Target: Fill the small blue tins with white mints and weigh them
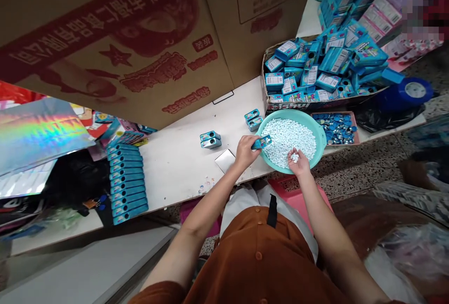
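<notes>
My left hand grips a small blue tin over the left rim of a mint-green basin. White candies fill the basin. Cupped at its near side, my right hand holds a small heap of these candies in the palm and fingers. Two blue tins stand just behind the left hand, with dark round holes in their tops. Further left, another pair of blue tins stands side by side. A flat silvery rectangle lies by my left forearm.
Behind the basin, an open carton is heaped with blue tins. A pink tray of round blue and silver lids adjoins the basin. Many tins form a row at the left. A big cardboard box walls off the back of the white table.
</notes>
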Demonstrator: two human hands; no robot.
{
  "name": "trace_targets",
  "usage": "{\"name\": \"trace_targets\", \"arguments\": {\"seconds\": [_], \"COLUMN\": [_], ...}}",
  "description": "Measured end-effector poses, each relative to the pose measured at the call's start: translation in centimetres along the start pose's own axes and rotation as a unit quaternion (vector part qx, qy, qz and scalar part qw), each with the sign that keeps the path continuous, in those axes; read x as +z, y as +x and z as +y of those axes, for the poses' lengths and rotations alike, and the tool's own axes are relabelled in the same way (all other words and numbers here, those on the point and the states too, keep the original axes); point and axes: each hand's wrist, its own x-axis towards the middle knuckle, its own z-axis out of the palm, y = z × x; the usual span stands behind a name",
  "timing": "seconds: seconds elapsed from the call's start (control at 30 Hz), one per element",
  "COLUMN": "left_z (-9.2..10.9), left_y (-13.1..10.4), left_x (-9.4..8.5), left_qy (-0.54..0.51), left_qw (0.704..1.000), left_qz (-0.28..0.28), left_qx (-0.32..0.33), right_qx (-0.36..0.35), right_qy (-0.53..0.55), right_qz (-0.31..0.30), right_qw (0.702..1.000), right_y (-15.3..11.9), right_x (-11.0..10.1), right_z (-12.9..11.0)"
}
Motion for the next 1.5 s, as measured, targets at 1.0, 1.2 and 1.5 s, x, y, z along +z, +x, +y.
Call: {"name": "trace_targets", "arguments": {"seconds": [1.0,1.2,1.5], "left_z": [-12.5,-10.4,-2.4], "left_y": [-13.6,-12.5,-7.1], "left_x": [-2.7,-3.5,-2.2], "left_qy": [-0.138,-0.112,-0.122], "left_qw": [0.881,0.918,0.979], "left_qz": [0.234,0.197,0.082], "left_qx": [-0.386,-0.326,-0.145], "right_qx": [-0.023,-0.031,-0.105], "right_qy": [-0.21,-0.295,-0.398], "right_qz": [-0.041,-0.07,-0.166], "right_qw": [0.977,0.952,0.896], "right_y": [1.7,1.4,-1.8], "right_x": [2.0,4.6,6.7], "right_z": [-0.7,-0.2,-1.0]}}
